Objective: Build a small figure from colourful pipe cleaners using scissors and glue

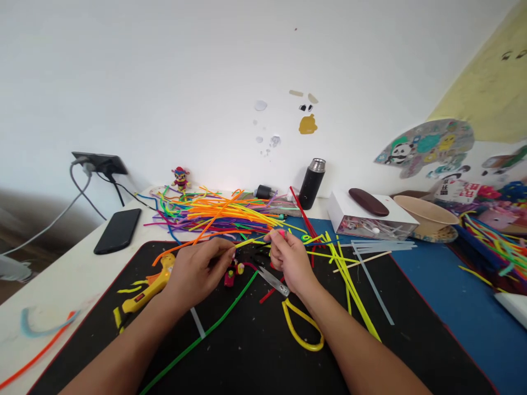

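Note:
My left hand (197, 270) and my right hand (290, 258) are both pinched on the ends of a yellow pipe cleaner (251, 242), held between them just above the black mat (255, 351). Below the hands lie small yellow-handled snips (288, 307), a long green pipe cleaner (214, 323) and a small red and yellow made piece (231, 272). A big heap of coloured pipe cleaners (218, 214) lies just beyond the hands.
A yellow glue gun (144, 291) lies left on the mat, a black phone (118, 230) farther left. Behind stand a black flask (312, 184), a white box (370, 219), a bowl (426, 215) and a small figurine (180, 178). Glue sticks (373, 274) and yellow pipe cleaners lie right.

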A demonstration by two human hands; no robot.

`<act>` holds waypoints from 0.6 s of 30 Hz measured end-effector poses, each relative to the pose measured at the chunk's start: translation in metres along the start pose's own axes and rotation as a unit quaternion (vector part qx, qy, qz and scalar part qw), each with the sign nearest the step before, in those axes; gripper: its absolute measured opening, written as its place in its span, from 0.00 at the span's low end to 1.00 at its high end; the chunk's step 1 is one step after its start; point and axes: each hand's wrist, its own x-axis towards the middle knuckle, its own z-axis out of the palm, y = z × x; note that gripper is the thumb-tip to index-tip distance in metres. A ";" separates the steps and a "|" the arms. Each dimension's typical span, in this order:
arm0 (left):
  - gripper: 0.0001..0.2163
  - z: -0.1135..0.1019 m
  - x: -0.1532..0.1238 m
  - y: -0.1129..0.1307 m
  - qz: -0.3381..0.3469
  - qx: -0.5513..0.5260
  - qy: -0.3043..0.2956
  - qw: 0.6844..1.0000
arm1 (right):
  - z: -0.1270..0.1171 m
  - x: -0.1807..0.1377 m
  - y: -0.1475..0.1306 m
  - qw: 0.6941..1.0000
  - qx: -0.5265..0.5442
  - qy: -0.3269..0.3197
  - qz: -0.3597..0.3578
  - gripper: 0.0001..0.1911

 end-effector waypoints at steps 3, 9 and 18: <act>0.08 0.001 0.001 -0.003 0.014 0.021 0.002 1.000 | 0.000 0.000 -0.006 1.000 0.017 0.009 -0.005 0.27; 0.12 0.003 0.002 -0.007 0.008 0.049 -0.018 0.999 | 0.000 0.000 -0.010 1.000 0.024 0.015 -0.006 0.24; 0.12 0.005 0.001 -0.009 -0.033 0.033 -0.041 0.998 | -0.001 0.001 -0.011 1.000 0.022 0.020 -0.007 0.22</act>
